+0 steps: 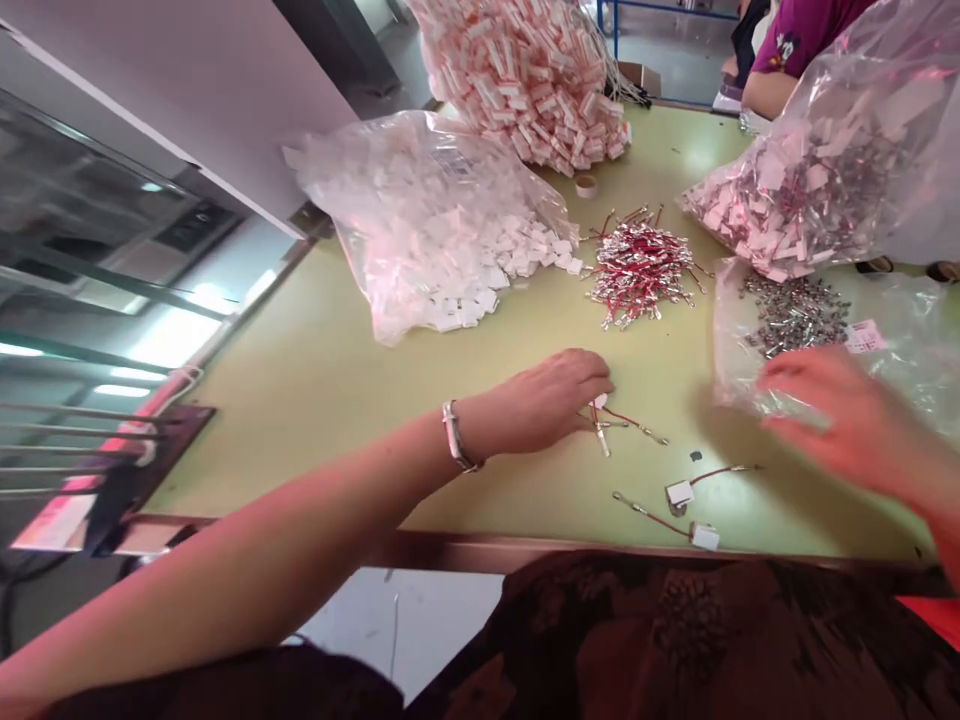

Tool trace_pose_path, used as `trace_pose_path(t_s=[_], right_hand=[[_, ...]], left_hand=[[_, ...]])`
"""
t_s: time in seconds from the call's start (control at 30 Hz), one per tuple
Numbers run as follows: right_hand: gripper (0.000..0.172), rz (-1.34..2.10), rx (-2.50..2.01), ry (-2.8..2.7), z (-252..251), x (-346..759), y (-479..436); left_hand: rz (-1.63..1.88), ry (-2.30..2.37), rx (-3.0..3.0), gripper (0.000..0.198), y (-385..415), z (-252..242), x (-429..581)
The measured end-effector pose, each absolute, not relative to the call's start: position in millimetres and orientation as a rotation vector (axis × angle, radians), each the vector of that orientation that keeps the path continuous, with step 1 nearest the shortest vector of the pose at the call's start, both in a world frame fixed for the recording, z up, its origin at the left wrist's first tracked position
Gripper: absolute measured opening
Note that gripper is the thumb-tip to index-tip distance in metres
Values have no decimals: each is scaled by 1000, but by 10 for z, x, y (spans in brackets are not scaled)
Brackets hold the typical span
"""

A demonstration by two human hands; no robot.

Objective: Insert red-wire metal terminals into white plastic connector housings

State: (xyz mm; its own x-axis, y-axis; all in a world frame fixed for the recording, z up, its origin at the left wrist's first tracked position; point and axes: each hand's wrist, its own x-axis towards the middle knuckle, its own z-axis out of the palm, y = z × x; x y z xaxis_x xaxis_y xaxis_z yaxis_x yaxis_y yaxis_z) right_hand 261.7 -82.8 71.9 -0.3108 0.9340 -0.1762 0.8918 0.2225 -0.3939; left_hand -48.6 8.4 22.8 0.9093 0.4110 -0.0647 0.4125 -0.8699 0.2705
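My left hand (566,392) lies low on the table, fingers curled down over a small white plastic connector (599,401). Short red wires (634,422) with metal end terminals stick out beside its fingertips. The hand hides part of the connector and wires. Smeared by motion, my right hand (836,405) hovers at the near edge of a flat clear bag with a pile of small metal terminals (799,315). Its thumb and fingers are apart with nothing seen between them. Between the hands and me lie two white connectors (680,493), each with one red wire.
A heap of red wires (641,265) lies mid-table. Behind it are an open bag of white connectors (450,220) and a bag of pinkish parts (525,90). Another full bag (817,170) stands right, near a person's sleeve (802,40). A tape ring (586,186) sits between.
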Motion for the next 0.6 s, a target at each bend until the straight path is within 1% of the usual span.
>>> trace_pose_path(t_s=[0.03,0.13,0.23,0.3,0.37,0.43,0.47,0.53,0.6], right_hand=[[19,711,-1690,-2473,657,2588,-934],[11,807,-1518,-2705,427,2472,-1117],[13,814,-1640,-2624,350,2391,-1152],[14,910,-1758,-2466,418,2323,-1169],[19,1033,-1848,-2364,503,2206,-1216],[21,1111,-1792,-2474,524,2042,-1287],[20,1072,-1713,-2573,501,1953,-1320],[25,973,-1715,-2669,404,1793,-1358],[16,887,-1703,-2767,300,1696,-1341]], left_hand=[[10,660,2822,24,59,195,-438],[-15,730,2920,23,8,156,-324],[-123,801,2962,20,-31,178,-276],[-214,895,2967,21,-50,192,-252],[-274,984,2996,25,-53,185,-220],[-305,1041,3032,27,-39,155,-186],[-311,1065,3039,26,-27,134,-172],[-303,1112,3023,24,4,93,-157],[-258,1128,2982,23,44,61,-163]])
